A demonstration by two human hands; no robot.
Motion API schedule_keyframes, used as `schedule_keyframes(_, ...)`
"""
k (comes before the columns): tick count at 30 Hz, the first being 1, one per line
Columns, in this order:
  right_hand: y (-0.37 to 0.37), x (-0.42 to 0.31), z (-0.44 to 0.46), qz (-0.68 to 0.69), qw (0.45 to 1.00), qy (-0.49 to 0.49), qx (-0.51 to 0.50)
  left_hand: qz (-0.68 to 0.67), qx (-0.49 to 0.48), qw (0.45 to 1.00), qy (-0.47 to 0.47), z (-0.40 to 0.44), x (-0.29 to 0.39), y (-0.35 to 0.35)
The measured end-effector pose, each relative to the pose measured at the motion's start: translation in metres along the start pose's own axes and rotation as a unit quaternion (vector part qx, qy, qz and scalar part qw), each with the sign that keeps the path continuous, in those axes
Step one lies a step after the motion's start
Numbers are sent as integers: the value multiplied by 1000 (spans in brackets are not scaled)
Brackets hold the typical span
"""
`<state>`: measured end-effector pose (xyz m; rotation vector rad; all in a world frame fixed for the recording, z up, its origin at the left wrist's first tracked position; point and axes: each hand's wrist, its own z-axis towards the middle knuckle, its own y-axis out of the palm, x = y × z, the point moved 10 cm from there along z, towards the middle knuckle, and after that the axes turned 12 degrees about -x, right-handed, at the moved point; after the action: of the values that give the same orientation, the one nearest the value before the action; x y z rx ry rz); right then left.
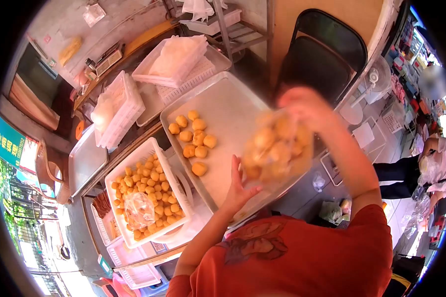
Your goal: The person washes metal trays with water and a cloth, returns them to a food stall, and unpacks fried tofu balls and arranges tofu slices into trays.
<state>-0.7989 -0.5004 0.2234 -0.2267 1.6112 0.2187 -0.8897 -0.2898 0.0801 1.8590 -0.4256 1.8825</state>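
Note:
My right hand (pixel 305 106), blurred by motion, is closed on the gathered top of a clear plastic bag (pixel 277 148) full of round golden balls. The bag hangs over the right part of a large metal tray (pixel 228 109). Beside the bag's lower left side is my left hand (pixel 240 190), its fingers and thumb apart and nothing in it. Whether it touches the bag I cannot tell. Several loose golden balls (pixel 199 137) lie on the tray's left part.
Left of the tray stands a white plastic crate (pixel 129 157) of golden balls, with a crumpled clear bag (pixel 139 208) on top. Behind are white baskets (pixel 121 116) holding plastic bags. A black folding chair (pixel 322 59) stands beyond the tray. Another person (pixel 401 173) is at far right.

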Motion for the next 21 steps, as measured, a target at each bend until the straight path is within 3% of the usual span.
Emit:
schedule_keyframes(2,42,39,33,39,995,41,-82,-113,75,990,-28,-10,-30,-7)
schedule_keyframes(3,56,61,54,31,995,27,-86,-119,123,985,14,-12,-47,-21)
schedule_keyframes(4,65,80,70,22,996,13,-91,-226,124,964,-62,-16,-87,-25)
schedule_keyframes(6,59,63,74,-293,946,-135,-22,-423,118,875,-204,-37,-140,-29)
schedule_keyframes(7,63,52,68,-437,875,-207,14,-366,114,894,-231,-43,-146,-36)
schedule_keyframes(9,39,36,36,-475,851,-194,113,-421,142,867,-226,-45,-120,-27)
schedule_keyframes(11,-3,99,27,-353,925,-117,77,-451,147,852,-221,-47,-116,-23)
schedule_keyframes(12,-14,156,25,-219,973,-68,18,-451,138,854,-220,-45,-124,-24)
schedule_keyframes(13,-12,214,20,-80,996,-13,-40,-450,129,856,-219,-44,-130,-25)
schedule_keyframes(14,2,254,9,-58,992,32,-103,-426,122,872,-210,-39,-131,-27)
schedule_keyframes(15,24,264,1,-35,983,77,-164,-401,114,886,-202,-32,-132,-27)
schedule_keyframes(18,53,210,-13,64,984,154,-70,-355,98,907,-205,-15,-116,-31)
schedule_keyframes(21,44,163,10,-9,996,82,-37,-346,111,911,-194,10,-87,-44)
